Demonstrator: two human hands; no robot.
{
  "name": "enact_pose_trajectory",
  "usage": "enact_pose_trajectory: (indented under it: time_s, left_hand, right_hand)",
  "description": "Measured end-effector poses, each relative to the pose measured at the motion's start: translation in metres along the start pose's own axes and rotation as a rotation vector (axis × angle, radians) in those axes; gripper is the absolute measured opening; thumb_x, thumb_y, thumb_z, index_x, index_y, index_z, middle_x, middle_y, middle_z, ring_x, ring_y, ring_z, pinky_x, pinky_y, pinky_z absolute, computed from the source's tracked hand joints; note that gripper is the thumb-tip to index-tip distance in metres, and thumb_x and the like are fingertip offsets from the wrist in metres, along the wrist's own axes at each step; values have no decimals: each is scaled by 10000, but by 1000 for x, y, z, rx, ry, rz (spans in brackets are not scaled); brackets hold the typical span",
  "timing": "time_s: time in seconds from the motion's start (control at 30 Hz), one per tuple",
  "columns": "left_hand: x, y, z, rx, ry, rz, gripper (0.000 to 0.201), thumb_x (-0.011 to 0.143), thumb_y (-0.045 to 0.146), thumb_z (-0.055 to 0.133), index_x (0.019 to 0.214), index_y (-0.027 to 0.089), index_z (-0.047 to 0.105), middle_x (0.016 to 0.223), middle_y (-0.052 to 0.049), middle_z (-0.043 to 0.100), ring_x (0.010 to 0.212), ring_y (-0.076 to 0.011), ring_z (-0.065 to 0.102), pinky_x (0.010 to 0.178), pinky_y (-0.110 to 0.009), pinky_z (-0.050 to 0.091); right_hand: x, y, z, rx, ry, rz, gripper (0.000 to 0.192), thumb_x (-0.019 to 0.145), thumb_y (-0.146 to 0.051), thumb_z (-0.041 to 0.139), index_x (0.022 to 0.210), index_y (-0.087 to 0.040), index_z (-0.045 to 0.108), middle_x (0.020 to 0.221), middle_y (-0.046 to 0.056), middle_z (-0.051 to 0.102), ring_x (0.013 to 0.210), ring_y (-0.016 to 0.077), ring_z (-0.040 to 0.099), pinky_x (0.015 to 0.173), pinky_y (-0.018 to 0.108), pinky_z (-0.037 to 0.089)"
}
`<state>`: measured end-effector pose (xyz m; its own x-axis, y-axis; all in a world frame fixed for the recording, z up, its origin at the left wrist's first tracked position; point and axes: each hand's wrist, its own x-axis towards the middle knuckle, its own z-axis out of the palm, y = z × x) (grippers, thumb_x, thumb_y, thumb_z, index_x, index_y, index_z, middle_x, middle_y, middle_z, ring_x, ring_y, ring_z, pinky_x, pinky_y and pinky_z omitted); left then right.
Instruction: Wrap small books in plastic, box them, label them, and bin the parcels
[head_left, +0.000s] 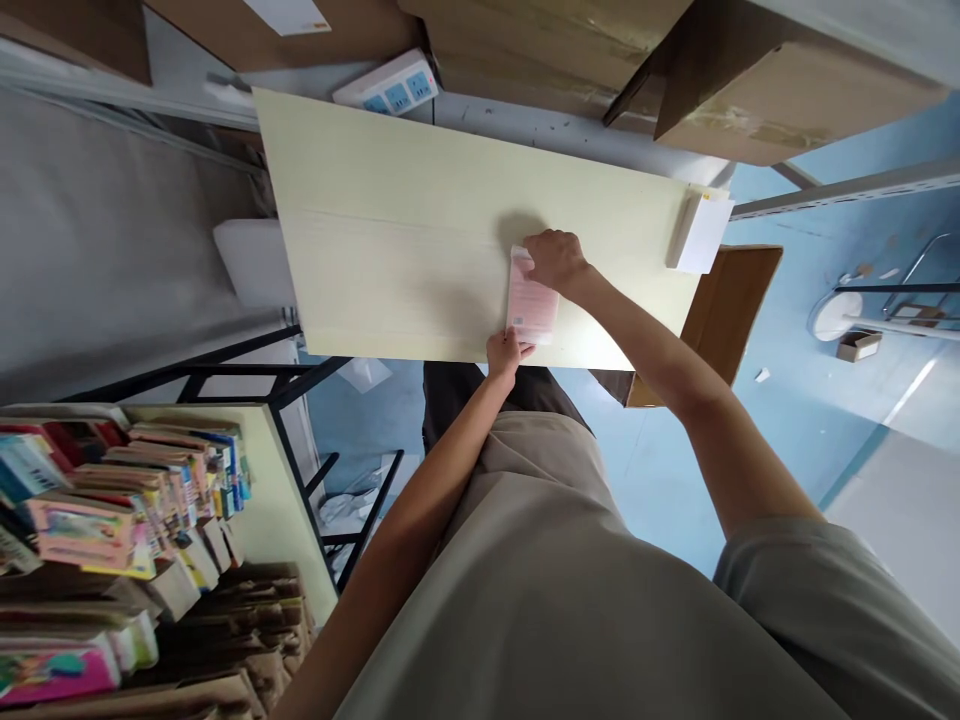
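Observation:
A flat pink book (533,305), apparently in a clear plastic sleeve, lies on the cream tabletop (390,250) near its front edge. Small print and a dark square mark show faintly on its upper face. At its near left corner, my left hand (508,354) pinches the edge, with some fingers underneath. My right hand (556,261) is closed at the far end of the sleeve, its knuckles up and fingertips mostly hidden. Whether the sleeve's far end is sealed I cannot tell.
A white box (700,233) stands at the table's right end. Behind the table are a power strip (397,88) and large cardboard cartons (555,50). Many books (150,480) fill a second table at lower left. An open carton (727,310) sits beyond the right edge.

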<state>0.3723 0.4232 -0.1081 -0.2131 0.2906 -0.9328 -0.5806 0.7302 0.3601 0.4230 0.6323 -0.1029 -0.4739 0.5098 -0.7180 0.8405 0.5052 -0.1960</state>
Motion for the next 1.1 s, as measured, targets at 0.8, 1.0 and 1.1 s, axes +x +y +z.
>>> enact_pose_trajectory:
  time_s: [0.8,1.0,1.1]
  left_hand:
    - [47,31,-22,686,-102,682,521,943,78,684,1452,181,729,1303,-137,698,989,-212,762,1027,-415,687]
    - [47,36,-26,803,-97,709,550,984,67,630,1527,128,698,1375,-188,704,1034,-225,780,1092,-422,654]
    - [45,49,-27,890,-129,667,526,984,75,640,1501,128,717,1375,-192,731,1106,-244,792,1164,-441,625]
  right_hand:
    - [-88,4,99,950,407,476,192,1046,-357,679,1175,-230,614,1246,178,824,1088,283,766,1003,416,600]
    - [-94,-1,92,834,399,433,166,1094,-352,608,1168,-215,664,1300,189,834,1085,301,783,993,419,596]
    - [-94,-7,85,735,350,490,147,1106,-331,608,1180,-220,671,1347,208,821,1154,341,779,1019,454,599]
